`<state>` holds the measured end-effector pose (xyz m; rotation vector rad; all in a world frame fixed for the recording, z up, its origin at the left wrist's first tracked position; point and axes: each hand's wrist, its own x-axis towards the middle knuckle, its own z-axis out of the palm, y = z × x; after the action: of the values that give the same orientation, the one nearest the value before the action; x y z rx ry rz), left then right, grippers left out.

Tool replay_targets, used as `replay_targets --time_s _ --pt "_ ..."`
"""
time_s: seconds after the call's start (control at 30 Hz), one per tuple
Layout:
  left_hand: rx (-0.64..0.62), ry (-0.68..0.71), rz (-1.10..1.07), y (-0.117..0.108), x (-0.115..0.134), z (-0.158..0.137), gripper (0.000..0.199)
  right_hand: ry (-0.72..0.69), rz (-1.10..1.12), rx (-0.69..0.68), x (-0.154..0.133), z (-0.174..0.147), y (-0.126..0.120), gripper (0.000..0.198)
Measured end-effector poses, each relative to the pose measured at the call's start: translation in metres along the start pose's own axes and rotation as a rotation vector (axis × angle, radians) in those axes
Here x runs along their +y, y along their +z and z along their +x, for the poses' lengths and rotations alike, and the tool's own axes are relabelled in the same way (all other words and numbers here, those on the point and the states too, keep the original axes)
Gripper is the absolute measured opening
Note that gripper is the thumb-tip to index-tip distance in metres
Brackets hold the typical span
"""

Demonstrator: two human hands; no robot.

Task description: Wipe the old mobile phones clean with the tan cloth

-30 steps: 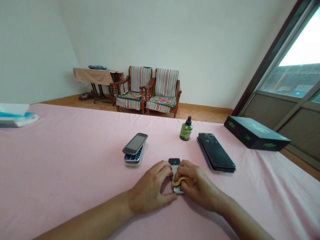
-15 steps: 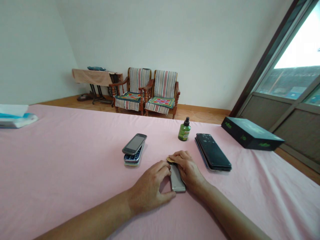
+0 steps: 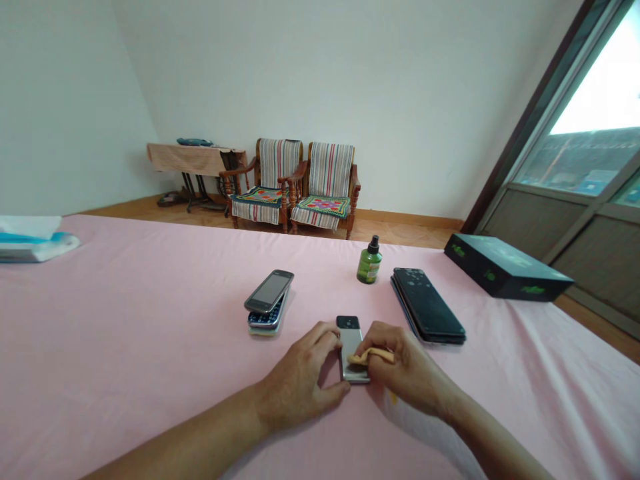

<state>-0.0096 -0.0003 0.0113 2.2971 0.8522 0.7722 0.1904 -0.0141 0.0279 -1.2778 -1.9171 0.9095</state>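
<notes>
I have the phone [image 3: 351, 341] flat on the bottle's [image 3: 369, 265] near side, long axis running away, dark end pointing just left of the bottle. My left hand [image 3: 306, 370] curves open against its edge; my right hand [image 3: 406, 365] pinches a cloth [image 3: 361, 358] onto it.

No wording is legible. Right of the green spray bottle [image 3: 368, 265], whose pale label [image 3: 373, 271] carries print too small to read, a black box [image 3: 507, 265] bears blurred green lettering [image 3: 533, 289] and a small green emblem [image 3: 491, 275] along its sides. Left of the bottle and nearer the viewer, a keypad phone [image 3: 264, 320] shows pale key markings, likewise too small to make out
</notes>
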Motion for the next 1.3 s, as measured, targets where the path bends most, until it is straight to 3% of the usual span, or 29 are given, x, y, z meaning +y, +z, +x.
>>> replay_targets --time_s 0.2,0.37,0.47,0.63,0.8,0.93,1.07,1.3 --pt "0.017 -0.007 -0.037 0.002 -0.007 0.0 0.041 0.091 0.215 0.089 0.004 0.007 0.011 0.023" --pt "0.015 -0.021 -0.114 0.001 -0.004 0.001 0.059 0.259 0.478 0.188 -0.003 0.008 0.006 0.02" --pt "0.005 -0.042 -0.172 0.002 0.0 0.001 0.064 0.267 0.588 0.218 -0.013 0.005 0.004 0.021" --pt "0.016 -0.093 -0.128 0.004 0.004 0.001 0.054 0.145 0.492 0.197 -0.02 0.004 0.011 0.018" --pt "0.05 -0.126 0.005 0.002 0.003 0.001 0.045 0.166 0.362 0.326 -0.003 0.009 0.009 0.02" --pt "0.029 -0.096 0.023 0.0 0.003 0.001 0.065 0.263 0.334 0.375 0.015 0.014 0.005 0.022" --pt "0.03 -0.105 0.025 0.002 0.0 0.0 0.082 0.267 0.283 0.359 0.023 0.011 0.007 0.02" --pt "0.018 -0.171 0.054 0.009 -0.017 -0.002 0.1 0.064 0.094 0.355 0.029 -0.021 0.022 0.02"
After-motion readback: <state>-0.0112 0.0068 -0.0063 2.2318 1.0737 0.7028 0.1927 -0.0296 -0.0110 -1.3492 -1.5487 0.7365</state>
